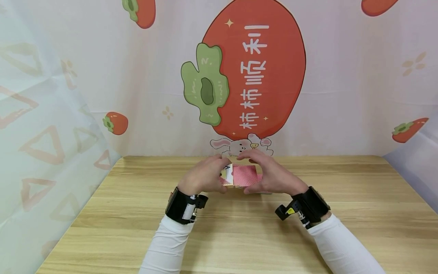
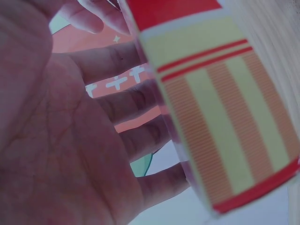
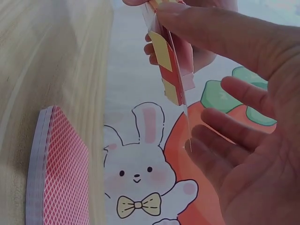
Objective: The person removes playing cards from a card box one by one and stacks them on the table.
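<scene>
Left hand (image 1: 205, 177) grips striped card box (image 2: 225, 131), long axis slanting down-right in left wrist view, "A" (image 1: 228, 167) readable; right hand (image 1: 275, 177) curved, can't tell if pinching.

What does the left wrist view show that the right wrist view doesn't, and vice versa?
Only the left wrist view: a broad tan-and-yellow striped panel seen close up, and white lettering on the backdrop. Only the right wrist view: a stack of red-patterned cards on the table, and the printed rabbit. Both: the card box, the left hand, wooden tabletop and printed backdrop.
</scene>
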The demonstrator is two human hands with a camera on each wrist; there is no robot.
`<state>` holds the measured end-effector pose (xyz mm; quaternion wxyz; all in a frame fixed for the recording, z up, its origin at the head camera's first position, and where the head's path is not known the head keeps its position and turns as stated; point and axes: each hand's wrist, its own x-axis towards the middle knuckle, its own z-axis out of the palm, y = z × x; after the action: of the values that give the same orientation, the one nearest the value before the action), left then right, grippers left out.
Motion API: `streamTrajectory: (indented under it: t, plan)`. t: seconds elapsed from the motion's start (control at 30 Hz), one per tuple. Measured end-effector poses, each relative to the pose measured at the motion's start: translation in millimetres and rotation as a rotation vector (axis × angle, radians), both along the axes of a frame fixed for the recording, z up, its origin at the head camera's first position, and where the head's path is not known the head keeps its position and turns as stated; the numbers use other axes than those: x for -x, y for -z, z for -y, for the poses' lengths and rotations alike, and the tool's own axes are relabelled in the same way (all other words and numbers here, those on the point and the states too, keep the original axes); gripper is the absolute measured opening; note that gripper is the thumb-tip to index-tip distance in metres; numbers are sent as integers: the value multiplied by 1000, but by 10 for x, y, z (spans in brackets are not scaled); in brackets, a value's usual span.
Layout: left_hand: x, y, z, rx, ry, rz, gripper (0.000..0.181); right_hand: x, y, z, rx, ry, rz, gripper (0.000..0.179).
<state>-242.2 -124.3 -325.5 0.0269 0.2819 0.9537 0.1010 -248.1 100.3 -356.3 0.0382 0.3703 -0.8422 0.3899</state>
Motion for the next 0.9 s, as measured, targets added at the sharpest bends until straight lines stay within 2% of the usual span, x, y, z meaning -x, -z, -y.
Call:
streamTrajectory:
  t: [0.27, 0.57, 0.9]
  plan:
    - [-11, -14, -18, 10, -2, 11, 67, 5, 6, -19, -60, -19, -1, 76]
    - [-16, -6, -10, -25, 18, 22, 64, -4, -2, -21, -77, -28, 26, 69]
    - [-1, -1, 6, -16, 6, 13, 64, 4, -2, -30, -88, -47, -22, 66]
